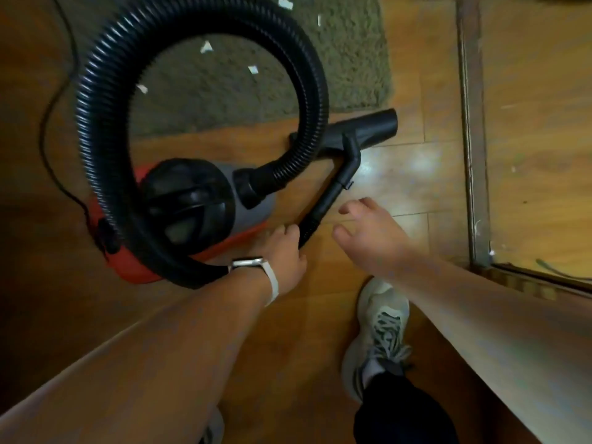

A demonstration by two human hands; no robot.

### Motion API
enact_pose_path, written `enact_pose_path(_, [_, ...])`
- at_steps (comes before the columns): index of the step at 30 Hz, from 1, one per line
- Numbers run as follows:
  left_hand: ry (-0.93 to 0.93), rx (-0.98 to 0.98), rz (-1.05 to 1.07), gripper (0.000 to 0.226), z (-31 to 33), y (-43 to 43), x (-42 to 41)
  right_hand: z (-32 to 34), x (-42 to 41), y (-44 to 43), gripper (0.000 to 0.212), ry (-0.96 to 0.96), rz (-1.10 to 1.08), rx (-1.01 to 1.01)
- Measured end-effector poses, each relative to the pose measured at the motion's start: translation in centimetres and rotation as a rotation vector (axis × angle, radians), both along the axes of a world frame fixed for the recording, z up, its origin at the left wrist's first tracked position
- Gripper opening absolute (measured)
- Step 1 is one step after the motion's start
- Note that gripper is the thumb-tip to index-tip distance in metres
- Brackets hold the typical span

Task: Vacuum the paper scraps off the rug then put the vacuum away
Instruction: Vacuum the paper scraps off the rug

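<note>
A red and grey canister vacuum (205,200) stands on the wooden floor with its black ribbed hose (105,100) looped high above it. My left hand (283,251) grips the lower end of the black wand (330,197). The wand's floor nozzle (368,126) lies on the wood just off the rug's near edge. My right hand (368,232) hovers beside the wand with fingers spread, holding nothing. White paper scraps (206,47) lie scattered on the olive shag rug (346,59).
A thin black power cord (51,123) runs along the floor at the left. A sliding-door track (469,123) runs down the right side. My grey sneaker (381,331) stands on the wood below my right hand.
</note>
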State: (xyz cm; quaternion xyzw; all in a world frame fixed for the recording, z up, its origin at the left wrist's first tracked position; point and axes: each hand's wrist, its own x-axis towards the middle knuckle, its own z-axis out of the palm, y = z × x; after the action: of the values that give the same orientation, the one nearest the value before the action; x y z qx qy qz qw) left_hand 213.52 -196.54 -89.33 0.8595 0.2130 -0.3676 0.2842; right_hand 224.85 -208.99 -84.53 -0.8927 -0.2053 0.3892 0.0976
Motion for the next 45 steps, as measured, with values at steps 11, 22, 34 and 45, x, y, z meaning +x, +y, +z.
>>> enact_pose_path(11, [0.230, -0.053, 0.107, 0.051, -9.4, 0.5, 1.0, -8.1, 0.4, -0.8, 0.041, 0.013, -0.081, 0.083])
enact_pose_path(22, [0.023, -0.145, 0.218, 0.032, -1.7, -3.1, 2.2, -4.5, -0.3, -0.8, 0.046, 0.121, -0.506, 0.112])
enact_pose_path(34, [-0.018, -0.111, 0.022, 0.030, 9.4, -6.2, 4.0, 1.4, 2.0, 0.7, 0.023, 0.178, -1.098, 0.138])
enact_pose_path(45, [-0.024, -0.250, -0.097, 0.032, 14.5, -4.2, 3.5, 5.9, 1.1, -1.7, 0.021, 0.044, -0.645, 0.184])
